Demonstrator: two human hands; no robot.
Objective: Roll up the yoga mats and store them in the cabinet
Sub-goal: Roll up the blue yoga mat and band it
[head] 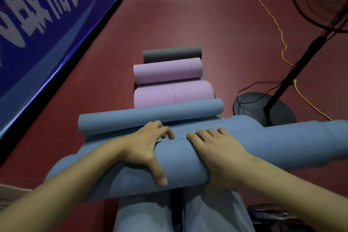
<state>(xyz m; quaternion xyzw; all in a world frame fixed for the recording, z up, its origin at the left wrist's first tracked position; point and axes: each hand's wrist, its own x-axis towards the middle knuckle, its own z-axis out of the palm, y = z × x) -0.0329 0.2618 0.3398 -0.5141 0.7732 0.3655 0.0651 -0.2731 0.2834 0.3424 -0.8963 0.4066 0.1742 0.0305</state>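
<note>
Both forearms are bare from the lower corners of the view up to the wrists, with no sleeve reaching that far, and neither wrist carries a watch or band. The left hand (145, 149) and the right hand (216, 154) wear no gloves or rings, and the nails look short and plain. Below the hands, the legs are in loose, pale grey-blue trousers (212, 213) of smooth cloth.

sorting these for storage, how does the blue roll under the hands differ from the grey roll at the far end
The thick blue foam mat roll lies nearest the camera with the left hand and right hand on it; the dark grey rolled mat lies farthest, untouched. The blue roll looks uneven, bulging in the middle with its ends angled; the grey one is a straight, even cylinder. Both lie crosswise on the red floor.
</note>
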